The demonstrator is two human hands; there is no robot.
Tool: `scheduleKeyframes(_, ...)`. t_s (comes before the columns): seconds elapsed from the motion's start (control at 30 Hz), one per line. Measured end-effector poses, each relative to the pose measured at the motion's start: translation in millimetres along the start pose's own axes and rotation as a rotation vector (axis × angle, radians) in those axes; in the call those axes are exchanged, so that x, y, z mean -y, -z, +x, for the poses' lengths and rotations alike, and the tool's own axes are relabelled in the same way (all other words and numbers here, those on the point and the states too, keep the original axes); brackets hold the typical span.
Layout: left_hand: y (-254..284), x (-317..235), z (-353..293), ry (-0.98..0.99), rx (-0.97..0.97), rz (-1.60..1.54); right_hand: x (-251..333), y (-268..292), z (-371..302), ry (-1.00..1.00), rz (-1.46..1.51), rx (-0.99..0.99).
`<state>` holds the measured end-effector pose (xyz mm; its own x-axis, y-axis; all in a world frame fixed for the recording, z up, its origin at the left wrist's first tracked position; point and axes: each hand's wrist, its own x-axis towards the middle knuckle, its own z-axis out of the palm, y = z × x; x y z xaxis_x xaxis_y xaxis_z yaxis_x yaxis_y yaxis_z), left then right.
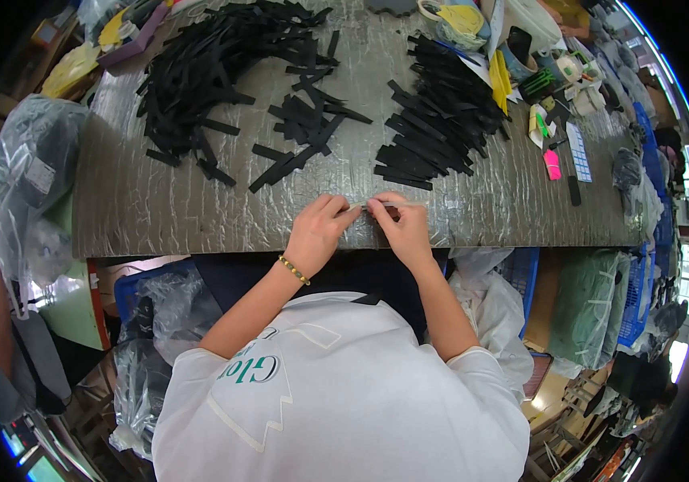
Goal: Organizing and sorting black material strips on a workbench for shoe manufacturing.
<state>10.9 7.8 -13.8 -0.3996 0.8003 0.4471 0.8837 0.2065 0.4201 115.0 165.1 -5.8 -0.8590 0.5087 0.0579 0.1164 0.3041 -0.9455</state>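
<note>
- While I watch from the head camera, I see both hands meeting at the near edge of the table (160,217), which is covered in a crinkled silvery sheet.
- My left hand (316,233) has its fingers curled, thumb and forefinger pinched together on the left end of a thin pale strip (373,206).
- My right hand (403,229) pinches the same strip from the other side; its fingertips (382,210) are closed on it, almost touching those of the left hand.
- That strip lies low over the table just ahead of my body, between the two hands; it is too small for me to tell its material.
- A beaded bracelet (295,271) sits on the left wrist.
- Farther back on the table, well apart from the hands, lie black strips in three groups: a big loose heap (208,72) at the far left, a smaller scatter (300,136) in the middle, and a neater fanned pile (433,120) on the right.
- At the far right corner I see clutter: tape rolls (581,72), a pink marker (552,165) and yellow pieces (499,80).
- Clear plastic bags (27,177) hang off the left of the table, and a blue crate (132,293) stands below its edge.
</note>
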Motion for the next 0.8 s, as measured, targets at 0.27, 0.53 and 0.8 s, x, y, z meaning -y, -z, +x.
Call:
scheduleKeyframes(0.27,1,0,1,0.017,0.008,-0.038,2,1,0,0.016,-0.019,-0.012)
scheduleKeyframes(0.53,1,0,-1,0.059,-0.005,-0.067,0,4,-5,0.003,-0.013,0.058)
scheduleKeyframes(0.8,2,2,-6,0.204,-0.031,-0.238,10,-12,1,0.034,-0.036,0.138)
